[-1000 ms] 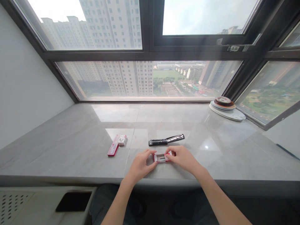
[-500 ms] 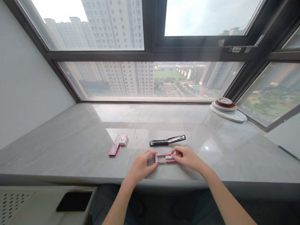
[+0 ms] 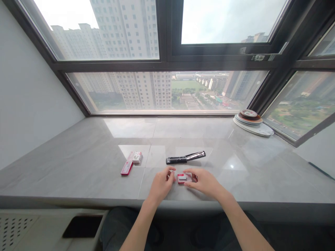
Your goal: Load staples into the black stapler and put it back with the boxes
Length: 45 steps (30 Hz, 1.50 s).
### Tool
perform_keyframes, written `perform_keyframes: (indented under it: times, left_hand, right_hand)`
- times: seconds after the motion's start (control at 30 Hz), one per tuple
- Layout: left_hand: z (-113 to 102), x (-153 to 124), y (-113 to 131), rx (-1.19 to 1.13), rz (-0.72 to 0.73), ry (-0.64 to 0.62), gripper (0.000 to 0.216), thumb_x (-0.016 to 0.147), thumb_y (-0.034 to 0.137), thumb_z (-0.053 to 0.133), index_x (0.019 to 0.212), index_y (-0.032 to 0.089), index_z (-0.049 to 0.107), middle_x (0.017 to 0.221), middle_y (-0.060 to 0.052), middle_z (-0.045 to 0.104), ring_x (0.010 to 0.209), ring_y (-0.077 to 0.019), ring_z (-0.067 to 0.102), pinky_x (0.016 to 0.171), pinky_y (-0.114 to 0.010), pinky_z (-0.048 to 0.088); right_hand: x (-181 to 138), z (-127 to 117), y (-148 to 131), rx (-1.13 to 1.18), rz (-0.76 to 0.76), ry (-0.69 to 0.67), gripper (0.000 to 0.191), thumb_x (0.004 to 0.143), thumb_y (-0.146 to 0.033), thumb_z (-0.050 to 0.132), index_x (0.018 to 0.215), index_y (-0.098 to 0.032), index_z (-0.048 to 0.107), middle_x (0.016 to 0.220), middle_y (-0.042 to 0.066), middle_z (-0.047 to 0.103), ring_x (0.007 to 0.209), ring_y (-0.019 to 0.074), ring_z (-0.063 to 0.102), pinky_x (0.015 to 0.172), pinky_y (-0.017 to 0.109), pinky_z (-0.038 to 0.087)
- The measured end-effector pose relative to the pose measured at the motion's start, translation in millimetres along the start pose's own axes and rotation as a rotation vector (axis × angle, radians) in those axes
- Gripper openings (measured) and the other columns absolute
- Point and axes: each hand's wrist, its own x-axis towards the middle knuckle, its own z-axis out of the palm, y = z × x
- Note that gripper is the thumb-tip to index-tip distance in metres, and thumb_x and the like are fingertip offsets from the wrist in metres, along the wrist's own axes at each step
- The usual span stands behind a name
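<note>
A small red-and-white box (image 3: 181, 178) lies on the grey stone sill between my hands, with a pale grey piece on its top. My right hand (image 3: 205, 182) grips the box from the right, thumb at the near side and fingers at the far side. Just left of the box, my left hand (image 3: 161, 184) has its fingers bent and apart, with a small gap to the box and nothing seen in it. Behind both hands rests a black stapler (image 3: 176, 160), its metal-lined arm swung open to the right.
To the left lie a red-and-white flat box (image 3: 127, 168) and a small white box (image 3: 137, 157) touching it. Stacked plates (image 3: 252, 127) stand in the far right corner by the window. The sill's front edge (image 3: 125, 199) runs just before my forearms.
The box looked long and drawn out, with a hollow tray at its left; now it is short and compact. My left hand has let go of its end. My right hand has shifted left.
</note>
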Motion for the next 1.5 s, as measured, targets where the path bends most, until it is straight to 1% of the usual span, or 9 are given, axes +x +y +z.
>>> perform_keyframes:
  times: [0.13,0.27,0.47,0.7,0.97,1.13,1.2,1.37,1.5]
  left_hand:
    - [-18,32,-17,0.175,0.013,0.197,0.033,0.091,0.04,0.066,0.121,0.026,0.064,0.112,-0.006,0.069,0.106,-0.0256,0.063,0.092,-0.039,0.047]
    - [-20,66,-24,0.227,0.117,0.081,0.034,0.08,0.038,0.081,0.111,0.028,0.07,0.14,-0.007,0.06,0.133,-0.0322,0.048,0.111,-0.049,0.036]
    - [-1,54,-22,0.188,0.208,-0.01,0.025,0.084,0.042,0.08,0.105,0.031,0.072,0.135,-0.002,0.064,0.135,-0.0284,0.047,0.117,-0.047,0.03]
    - [4,44,-24,0.159,0.196,0.007,0.026,0.085,0.043,0.08,0.106,0.03,0.073,0.134,-0.004,0.064,0.137,-0.0299,0.045,0.116,-0.048,0.03]
    - [2,46,-23,0.158,0.195,0.015,0.025,0.086,0.047,0.077,0.106,0.032,0.072,0.133,-0.001,0.065,0.137,-0.028,0.047,0.116,-0.046,0.031]
    - [1,46,-23,0.146,0.187,0.002,0.028,0.082,0.045,0.082,0.105,0.033,0.072,0.134,0.0,0.065,0.138,-0.028,0.046,0.116,-0.046,0.031]
    - [1,46,-23,0.143,0.182,0.003,0.028,0.082,0.045,0.082,0.104,0.032,0.072,0.134,0.0,0.065,0.138,-0.0282,0.046,0.116,-0.046,0.032]
    - [1,44,-21,0.122,0.186,0.006,0.025,0.085,0.044,0.079,0.106,0.033,0.073,0.135,0.0,0.065,0.139,-0.0278,0.045,0.118,-0.046,0.03]
    - [0,44,-22,0.103,0.179,-0.008,0.025,0.083,0.042,0.081,0.105,0.033,0.073,0.134,0.0,0.065,0.139,-0.028,0.046,0.117,-0.046,0.03]
  right_hand:
    - [3,4,-9,0.023,-0.022,0.048,0.032,0.088,-0.048,0.069,0.112,-0.031,0.08,0.075,0.0,0.068,0.069,0.0174,0.058,0.067,0.027,0.041]
    - [12,10,-18,-0.008,-0.09,0.019,0.023,0.092,-0.041,0.064,0.1,-0.029,0.082,0.08,0.001,0.073,0.073,0.019,0.062,0.071,0.029,0.041]
    - [36,2,-19,0.01,-0.124,0.161,0.031,0.098,-0.041,0.055,0.114,-0.027,0.077,0.087,0.004,0.075,0.077,0.0199,0.064,0.072,0.029,0.042]
    - [55,5,-14,-0.046,-0.154,0.076,0.029,0.098,-0.043,0.057,0.109,-0.028,0.079,0.087,0.002,0.076,0.077,0.0194,0.065,0.073,0.028,0.042]
    - [46,12,-13,-0.095,-0.117,0.138,0.031,0.098,-0.041,0.057,0.121,-0.032,0.076,0.081,0.001,0.075,0.074,0.0196,0.065,0.069,0.027,0.039]
    - [39,10,-12,-0.138,0.029,0.253,0.028,0.098,-0.042,0.056,0.09,-0.026,0.077,0.063,0.001,0.066,0.063,0.0184,0.06,0.062,0.028,0.033]
    - [36,13,-14,-0.098,0.03,0.235,0.029,0.098,-0.041,0.054,0.087,-0.025,0.075,0.063,0.0,0.064,0.063,0.018,0.059,0.062,0.028,0.033]
    - [18,23,-8,0.181,0.009,0.195,0.032,0.097,-0.048,0.055,0.114,-0.025,0.07,0.061,-0.004,0.057,0.061,0.0162,0.055,0.061,0.027,0.036]
    - [-8,15,32,0.425,0.273,0.143,0.047,0.093,-0.064,0.055,0.097,-0.018,0.069,0.055,-0.004,0.05,0.049,0.0119,0.042,0.05,0.025,0.03]
